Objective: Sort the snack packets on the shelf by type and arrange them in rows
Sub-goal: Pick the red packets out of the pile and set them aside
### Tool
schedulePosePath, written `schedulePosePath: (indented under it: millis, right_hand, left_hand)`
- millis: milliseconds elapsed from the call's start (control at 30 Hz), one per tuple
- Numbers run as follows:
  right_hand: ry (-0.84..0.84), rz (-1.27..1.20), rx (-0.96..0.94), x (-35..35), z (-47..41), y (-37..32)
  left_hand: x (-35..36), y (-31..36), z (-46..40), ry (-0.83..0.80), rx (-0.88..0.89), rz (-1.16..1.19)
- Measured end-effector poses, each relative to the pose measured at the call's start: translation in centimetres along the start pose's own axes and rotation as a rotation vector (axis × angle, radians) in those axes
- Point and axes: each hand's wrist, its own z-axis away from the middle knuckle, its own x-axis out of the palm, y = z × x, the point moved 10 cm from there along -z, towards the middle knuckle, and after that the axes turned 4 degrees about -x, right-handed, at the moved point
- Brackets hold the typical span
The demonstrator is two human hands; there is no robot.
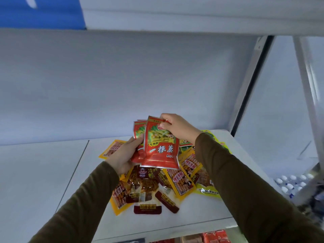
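A stack of red snack packets with green-onion pictures is held upright above the shelf. My left hand grips the stack from its left side, thumb on the front. My right hand pinches the top right corner of the front red packet. Beneath lies a mixed pile: yellow packets, clear packets with dark red labels and a yellow-green packet at the right. Part of the pile is hidden by the red stack and my arms.
The white shelf stretches bare to the left of the pile, with a seam running front to back. A metal upright bounds the right side. Bottle caps show lower right. Red boxes sit on the shelf below.
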Motion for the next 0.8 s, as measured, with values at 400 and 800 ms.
schedulePosePath:
  millis: [400,800]
  right_hand:
    - [0.255,-0.392,0.131,-0.4,0.8,4.6]
    - [0.155,0.191,0.758,0.0,4.7,17.9]
  left_hand:
    - [0.6,-1.0,0.4,-0.050,-0.018,-0.030]
    - [-2.0,0.1,0.6,0.073,0.044,-0.005]
